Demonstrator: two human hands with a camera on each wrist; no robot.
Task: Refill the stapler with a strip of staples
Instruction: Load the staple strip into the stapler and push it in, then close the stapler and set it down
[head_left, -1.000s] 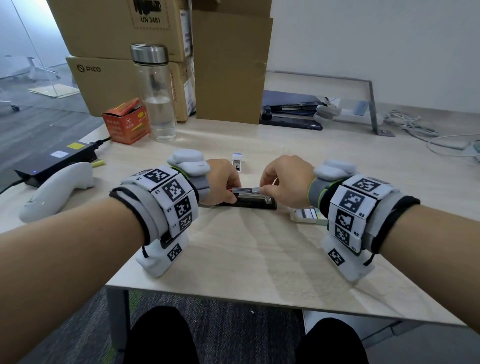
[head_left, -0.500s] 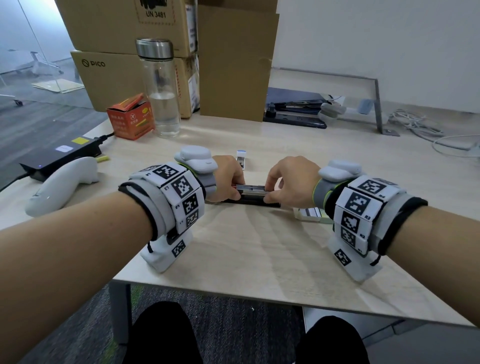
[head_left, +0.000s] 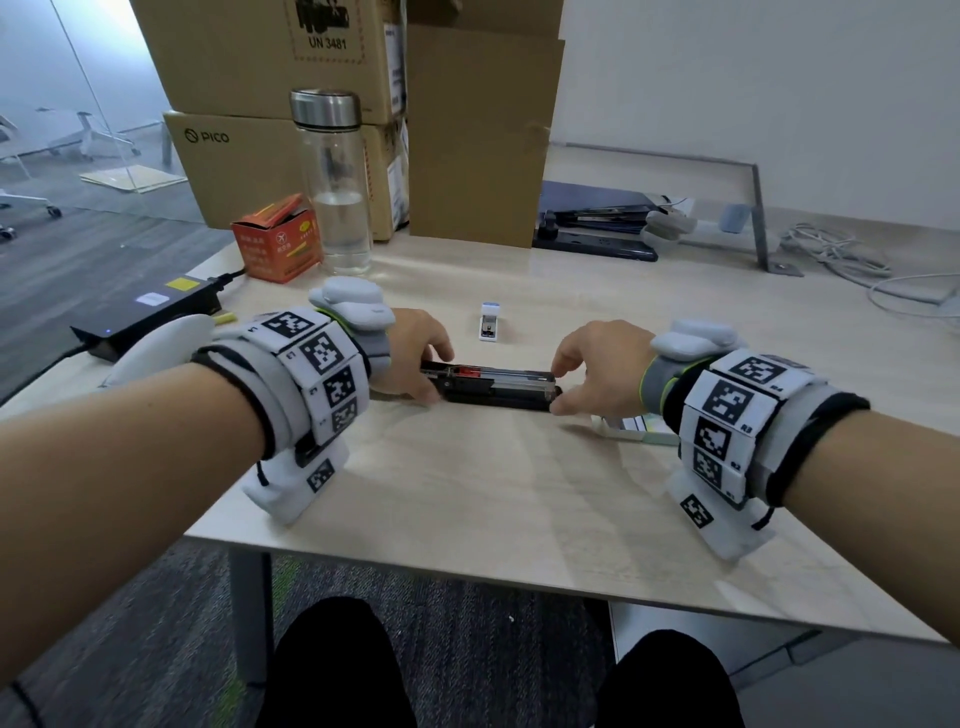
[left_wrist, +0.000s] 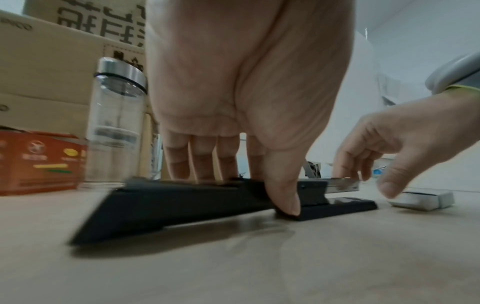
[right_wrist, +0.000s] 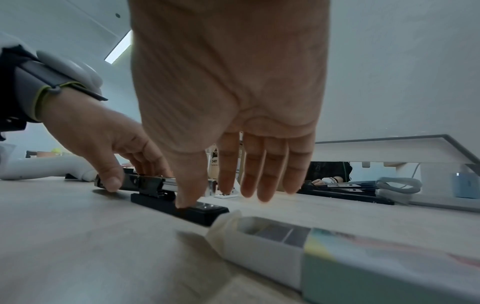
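**Stapler lies open, one hand at each end**

At far left on the worktop (head_left: 519, 493) sit a white controller (head_left: 156, 348) and a black power brick (head_left: 150, 317), with an orange box (head_left: 275, 239) and a water bottle (head_left: 337, 182) behind them.

Next comes the left hand (head_left: 410, 353). Its fingers are curled round the hinge end of the black stapler (head_left: 493, 384), thumb (left_wrist: 283, 191) on the near side and the others on the far side, pinning that end down.

The stapler lies flat between the hands, its long axis running left to right across the person. Its lid is folded back and the metal staple channel (head_left: 511, 375) faces up, with a red pusher (head_left: 467, 371) showing towards the left.

The right hand (head_left: 602, 364) is at the nose end with loosely spread fingers, thumb (right_wrist: 185, 197) touching the base near its tip, the others over the channel's end. Whether a strip is already seated in the channel cannot be told.

Just beside and behind the right wrist lies the open staple box (right_wrist: 298, 242). The right hand is the nearer one to it, so fetching or seating a strip would probably fall to that hand, fed in along the channel's length.

A small white stapler (head_left: 489, 327) stands farther back.
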